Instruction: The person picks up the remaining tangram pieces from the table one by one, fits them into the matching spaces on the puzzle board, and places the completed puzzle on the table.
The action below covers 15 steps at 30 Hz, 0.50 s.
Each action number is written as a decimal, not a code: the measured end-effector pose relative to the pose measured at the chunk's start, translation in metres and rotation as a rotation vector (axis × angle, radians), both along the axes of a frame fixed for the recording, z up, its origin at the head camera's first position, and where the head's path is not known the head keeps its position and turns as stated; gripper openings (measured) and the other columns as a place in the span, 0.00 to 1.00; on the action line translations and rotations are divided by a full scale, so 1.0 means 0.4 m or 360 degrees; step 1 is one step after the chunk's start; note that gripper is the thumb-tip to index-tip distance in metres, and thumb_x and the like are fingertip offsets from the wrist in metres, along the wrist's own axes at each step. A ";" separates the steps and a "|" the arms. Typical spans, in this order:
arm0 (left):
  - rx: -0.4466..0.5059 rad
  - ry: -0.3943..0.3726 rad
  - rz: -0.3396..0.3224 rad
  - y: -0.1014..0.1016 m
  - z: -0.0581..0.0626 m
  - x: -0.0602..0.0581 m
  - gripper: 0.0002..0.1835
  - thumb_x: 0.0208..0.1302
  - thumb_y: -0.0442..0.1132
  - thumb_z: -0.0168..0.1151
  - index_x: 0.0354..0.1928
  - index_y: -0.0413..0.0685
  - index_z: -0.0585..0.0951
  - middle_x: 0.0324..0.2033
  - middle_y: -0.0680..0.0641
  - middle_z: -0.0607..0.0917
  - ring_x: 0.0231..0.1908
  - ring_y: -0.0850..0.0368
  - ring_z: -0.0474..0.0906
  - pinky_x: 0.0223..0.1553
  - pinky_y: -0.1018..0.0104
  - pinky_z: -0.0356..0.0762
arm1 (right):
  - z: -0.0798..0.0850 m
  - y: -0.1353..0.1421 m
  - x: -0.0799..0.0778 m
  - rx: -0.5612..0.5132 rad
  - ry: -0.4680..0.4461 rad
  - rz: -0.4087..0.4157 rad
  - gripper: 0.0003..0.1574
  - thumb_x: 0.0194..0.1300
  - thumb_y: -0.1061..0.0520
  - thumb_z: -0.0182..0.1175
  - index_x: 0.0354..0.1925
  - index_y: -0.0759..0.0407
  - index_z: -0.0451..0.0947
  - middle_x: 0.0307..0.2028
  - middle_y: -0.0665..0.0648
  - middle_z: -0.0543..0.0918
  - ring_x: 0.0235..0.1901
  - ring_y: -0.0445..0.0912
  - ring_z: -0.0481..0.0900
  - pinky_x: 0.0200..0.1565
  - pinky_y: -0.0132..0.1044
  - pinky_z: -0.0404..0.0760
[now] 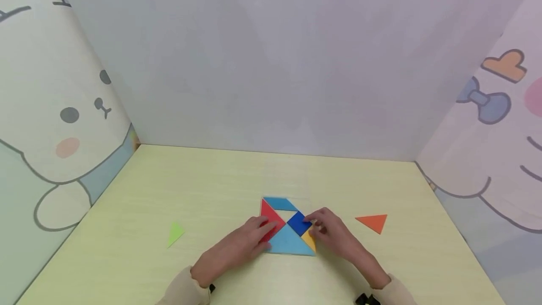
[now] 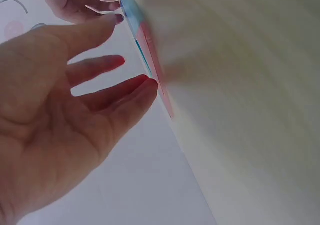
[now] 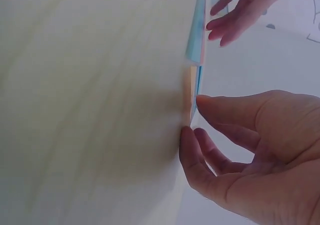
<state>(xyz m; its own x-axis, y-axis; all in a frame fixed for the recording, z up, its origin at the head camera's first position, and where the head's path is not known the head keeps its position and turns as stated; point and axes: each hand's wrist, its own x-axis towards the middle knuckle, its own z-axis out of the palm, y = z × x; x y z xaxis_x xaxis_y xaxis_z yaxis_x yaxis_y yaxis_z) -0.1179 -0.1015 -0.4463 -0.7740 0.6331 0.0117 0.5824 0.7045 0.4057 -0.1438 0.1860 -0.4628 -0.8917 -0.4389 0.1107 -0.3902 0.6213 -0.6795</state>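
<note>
Flat tangram pieces lie grouped at the table's middle. My left hand (image 1: 243, 244) rests its fingers on the large red triangle (image 1: 266, 208), partly covering it; these fingers look fairly straight in the left wrist view. My right hand (image 1: 332, 232) touches the group's right side, fingers bent. Its fingertips are at the dark blue square (image 1: 298, 224) and its thumb is by the yellow triangle (image 1: 310, 240). A large light blue triangle (image 1: 290, 242) forms the near side; a blue parallelogram (image 1: 277, 203) the far side. Bare table shows in a gap between parallelogram, red triangle and square.
A small green triangle (image 1: 175, 234) lies apart at the left, an orange triangle (image 1: 373, 223) at the right. Behind the pale table (image 1: 203, 173) stands a plain light wall (image 1: 271, 69). Cartoon-printed panels (image 1: 63, 84) flank it on both sides.
</note>
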 end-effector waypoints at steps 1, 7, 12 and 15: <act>0.0011 0.0043 0.0025 -0.001 0.001 0.001 0.28 0.71 0.41 0.67 0.70 0.42 0.75 0.61 0.40 0.77 0.61 0.46 0.75 0.57 0.59 0.81 | 0.000 0.000 0.001 -0.0005 -0.0006 -0.0002 0.15 0.66 0.69 0.67 0.50 0.62 0.84 0.45 0.58 0.80 0.44 0.52 0.81 0.43 0.33 0.85; 0.0063 0.0371 0.0153 -0.011 -0.001 0.003 0.22 0.67 0.40 0.71 0.59 0.37 0.82 0.48 0.42 0.84 0.47 0.50 0.82 0.45 0.64 0.85 | 0.001 -0.001 0.006 -0.0015 0.0005 0.0040 0.15 0.65 0.70 0.68 0.49 0.63 0.85 0.49 0.59 0.80 0.47 0.55 0.81 0.44 0.36 0.86; 0.0115 0.0486 0.0356 -0.023 -0.006 0.006 0.19 0.62 0.39 0.74 0.53 0.40 0.85 0.40 0.45 0.86 0.41 0.52 0.83 0.39 0.63 0.86 | 0.005 -0.001 0.014 -0.0008 0.0014 0.0095 0.16 0.65 0.70 0.68 0.51 0.62 0.84 0.53 0.59 0.81 0.52 0.57 0.80 0.46 0.40 0.87; 0.0183 0.0539 0.0465 -0.031 -0.010 0.007 0.15 0.60 0.37 0.76 0.48 0.41 0.87 0.36 0.47 0.86 0.37 0.53 0.83 0.35 0.64 0.86 | 0.007 -0.001 0.019 0.0005 -0.0010 0.0115 0.18 0.65 0.69 0.68 0.53 0.62 0.84 0.56 0.60 0.81 0.55 0.57 0.79 0.47 0.41 0.86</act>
